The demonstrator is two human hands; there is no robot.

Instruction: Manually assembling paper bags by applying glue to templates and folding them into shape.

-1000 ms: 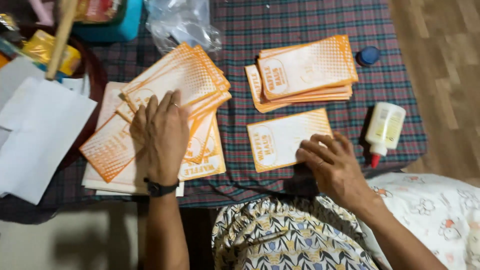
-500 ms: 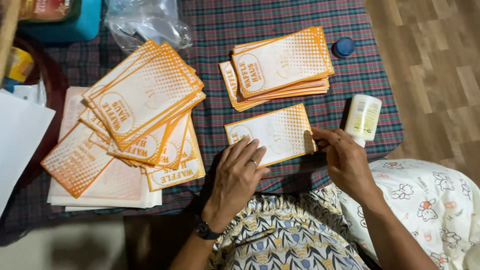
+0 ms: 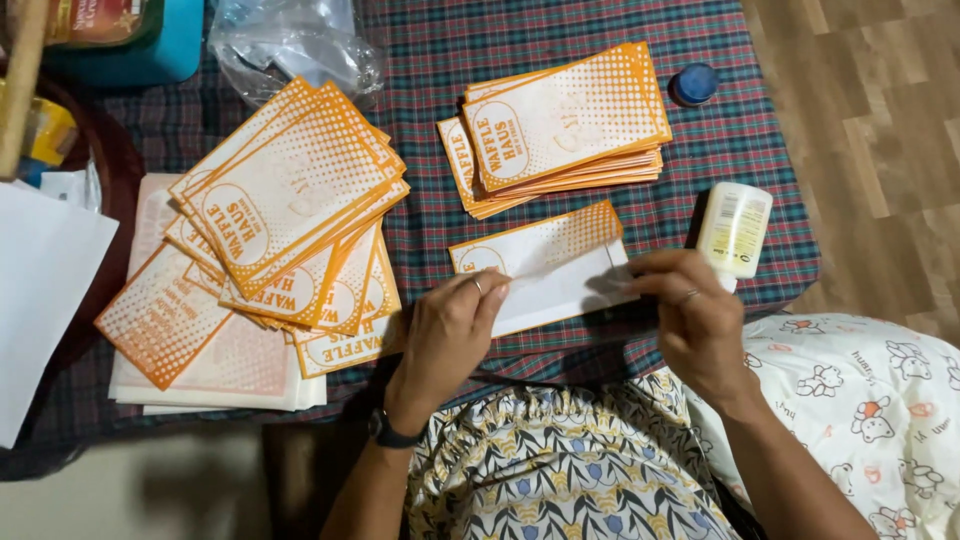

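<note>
1. Two hands now pinching one bag (image 3: 545, 265): left hand (image 3: 450, 335), having crossed over from the left pile, gripping its near edge; right hand (image 3: 690, 315) narrowed on its right end.
2. Folding the white flap up on the plaid cloth (image 3: 420, 260).
3. Lying just beside: glue bottle (image 3: 733, 230); beyond: finished stack (image 3: 560, 125), loose pile (image 3: 280, 200).

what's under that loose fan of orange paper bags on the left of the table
Beneath the fanned orange bags lies a flat stack of paler bags, resting on the plaid tablecloth. Whatever the pile covers stays hidden.
</note>
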